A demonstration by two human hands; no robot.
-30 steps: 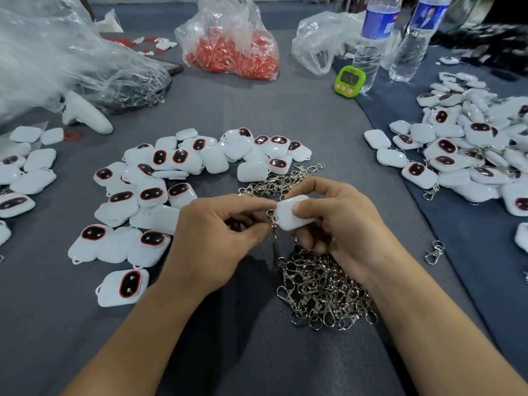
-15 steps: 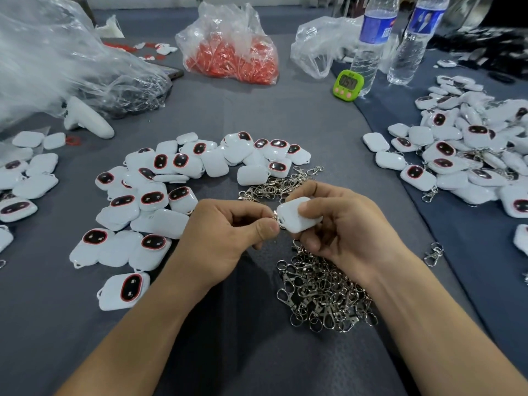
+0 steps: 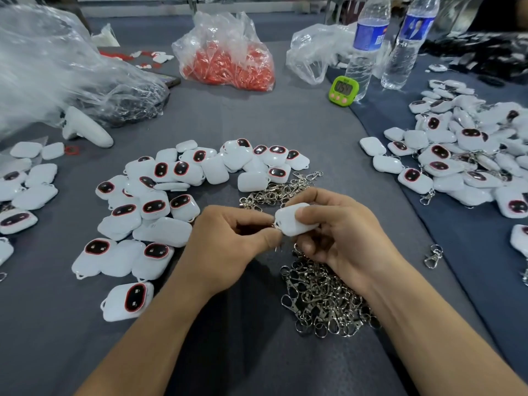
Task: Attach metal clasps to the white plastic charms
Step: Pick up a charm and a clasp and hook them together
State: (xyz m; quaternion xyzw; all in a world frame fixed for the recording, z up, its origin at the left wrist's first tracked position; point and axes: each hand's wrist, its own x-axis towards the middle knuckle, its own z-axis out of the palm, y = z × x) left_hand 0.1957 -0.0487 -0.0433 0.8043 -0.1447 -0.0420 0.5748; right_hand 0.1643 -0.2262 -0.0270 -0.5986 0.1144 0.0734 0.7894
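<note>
1. Across the grey table (image 3: 285, 124), the job looks partway done. The finished heap (image 3: 471, 161) on the right shows clasps hanging from several charms. The loose charms (image 3: 160, 195) left of centre seem still unfitted.
2. Beneath the right wrist lies the clasp pile (image 3: 323, 304), plenty left.
3. The right hand (image 3: 343, 241) grips the held charm (image 3: 291, 221) between thumb and curled fingers, raised over the table's middle.
4. The left hand (image 3: 228, 250) pinches thumb against forefinger at that charm's left corner, apparently on a clasp (image 3: 276, 225) that is mostly hidden.
5. The held charm is glossy white, a rounded rectangle, plain back up. Others show a dark, red-rimmed oval face.
</note>
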